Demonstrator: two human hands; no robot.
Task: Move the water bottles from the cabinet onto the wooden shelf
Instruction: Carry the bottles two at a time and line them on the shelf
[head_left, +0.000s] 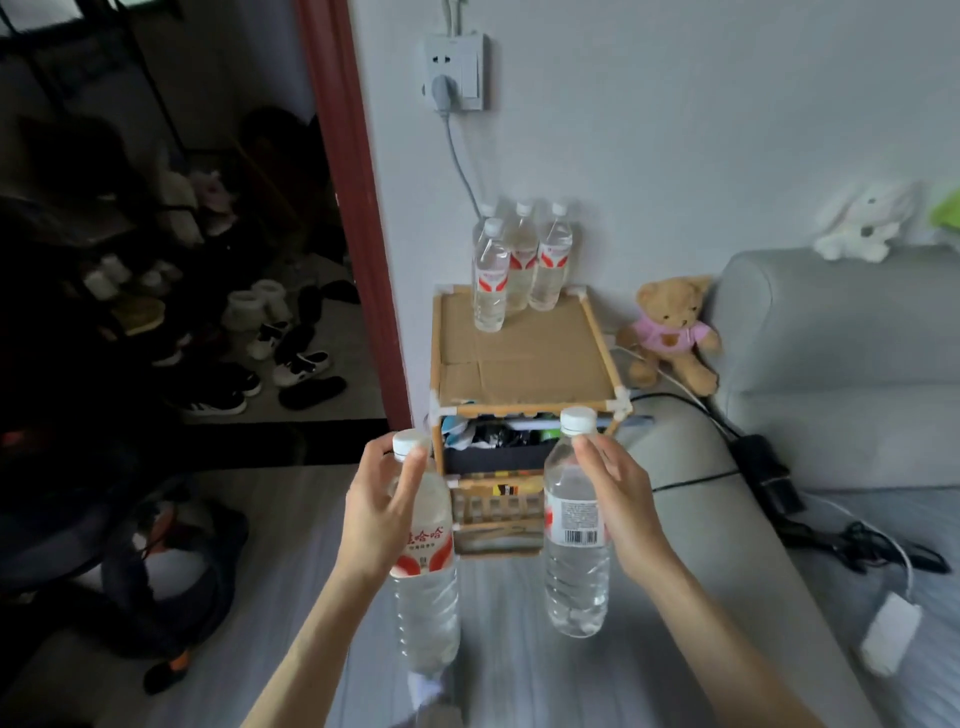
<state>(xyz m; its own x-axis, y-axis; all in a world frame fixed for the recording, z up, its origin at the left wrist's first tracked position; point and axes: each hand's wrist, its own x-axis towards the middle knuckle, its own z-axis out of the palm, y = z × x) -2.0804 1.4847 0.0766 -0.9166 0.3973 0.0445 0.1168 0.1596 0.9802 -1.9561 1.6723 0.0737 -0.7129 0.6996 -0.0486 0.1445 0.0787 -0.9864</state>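
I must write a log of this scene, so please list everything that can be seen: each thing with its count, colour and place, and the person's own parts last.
held water bottles: 2, clear with white caps, one in the left hand, one in the right hand
shelf water bottles: 4, clear with white caps, upright at the back of the shelf top
wooden shelf: 1, light wood with cardboard top, against the wall
teddy bear: 1, brown, pink shirt, beside the sofa
sofa: 1, grey, right
white plush toy: 1, on the sofa back
wall socket: 1, white, above the shelf
shoes: several, dark and white, floor at left
left hand: grips a bottle
right hand: grips a bottle
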